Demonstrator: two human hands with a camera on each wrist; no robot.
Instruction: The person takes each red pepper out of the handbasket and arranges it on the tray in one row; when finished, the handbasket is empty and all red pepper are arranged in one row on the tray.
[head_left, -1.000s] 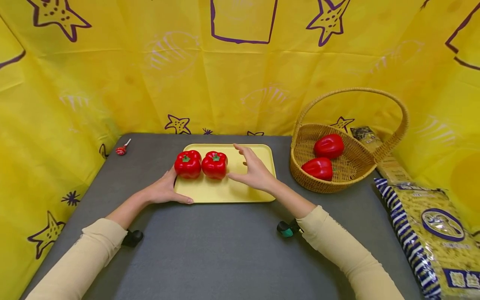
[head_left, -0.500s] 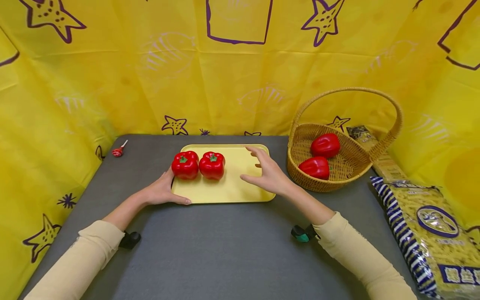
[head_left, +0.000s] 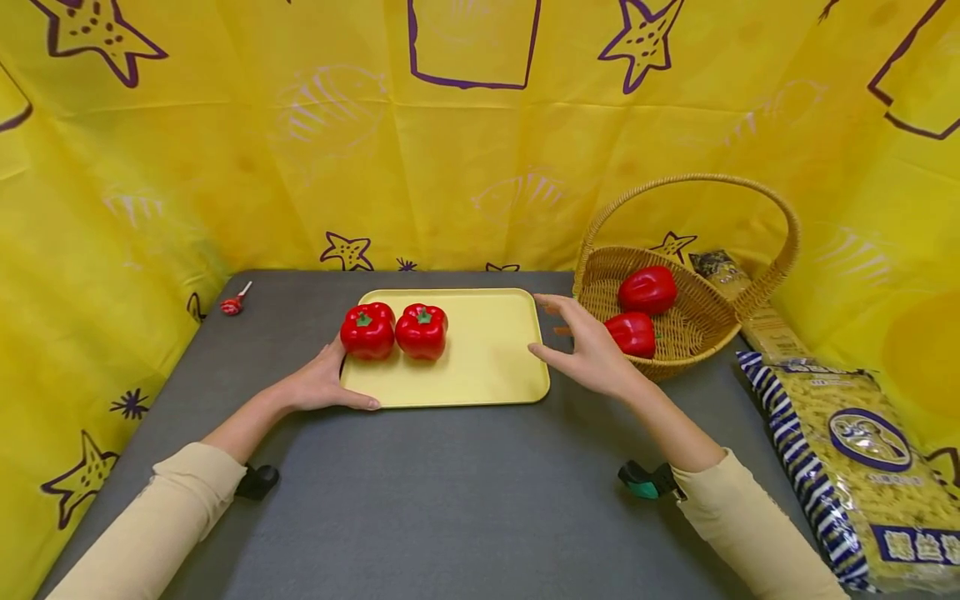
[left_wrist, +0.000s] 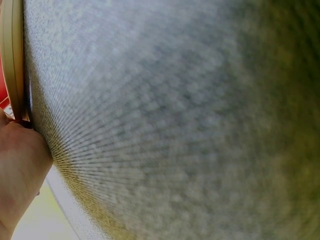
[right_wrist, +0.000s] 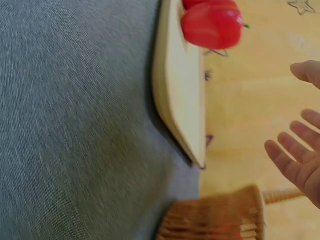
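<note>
Two red bell peppers with green stems stand side by side on the left of a yellow tray. My left hand rests at the tray's front left corner, its thumb straight along the front rim and its fingers along the left side, partly hidden by a pepper. In the left wrist view the hand touches the end of the rim. My right hand is between tray and basket, holding nothing, thumb and fingers spread apart. It overlaps the wicker basket, where two more red bell peppers lie on their sides.
The basket's tall handle arches above it. A clear bag of pasta lies at the right edge, with another package behind the basket. A lollipop lies at the back left. Yellow cloth hangs around the grey table.
My right hand has moved right, from beside the second bell pepper to past the tray's right edge by the basket. My left hand has stayed at the tray corner.
</note>
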